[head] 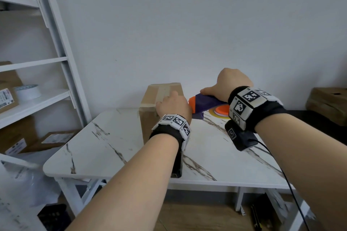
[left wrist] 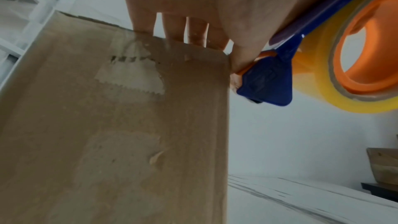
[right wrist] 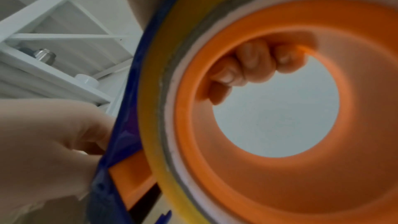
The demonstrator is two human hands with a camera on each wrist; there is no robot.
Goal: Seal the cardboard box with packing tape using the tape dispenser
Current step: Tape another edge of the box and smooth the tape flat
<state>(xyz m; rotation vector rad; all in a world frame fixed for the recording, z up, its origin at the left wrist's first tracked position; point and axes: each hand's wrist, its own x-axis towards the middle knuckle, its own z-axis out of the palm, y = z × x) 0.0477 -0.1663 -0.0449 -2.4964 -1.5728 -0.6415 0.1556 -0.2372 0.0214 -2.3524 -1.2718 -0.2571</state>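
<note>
Centrally, cardboard box [head: 159,103]: stands upright on the marble-patterned table [head: 105,144], toward its far edge near the white wall; a strip of clear tape runs across its top face and down the near side, where the left wrist view shows a serrated tape end and torn patches of paper surface.
Left hand [head: 173,107]: lies on the box's near top edge at the right corner, fingers straight and spread over the top, palm against the rim; relaxed rather than clenched, gripping nothing.
Left fingers [left wrist: 174,28]: seen from below, extended past the box edge, pressing on the top.
Tape dispenser [head: 206,102]: blue body with an orange front piece, held level just to the right of the box's top corner and touching the left hand; its blue nose sits at the box's upper right corner in the left wrist view.
Tape roll [left wrist: 318,67]: yellowish clear tape on an orange hub, mounted on the dispenser, above the table.
Right hand [head: 230,85]: grasps the dispenser from above, thumb along the blue body.
Right fingers [right wrist: 254,65]: curled through the orange hub, apparently wrapped round the handle, though the view is blurred.
Shelving unit [head: 37,84]: white, left of the table, holding a white tape roll [head: 28,91] and labelled cartons.
</note>
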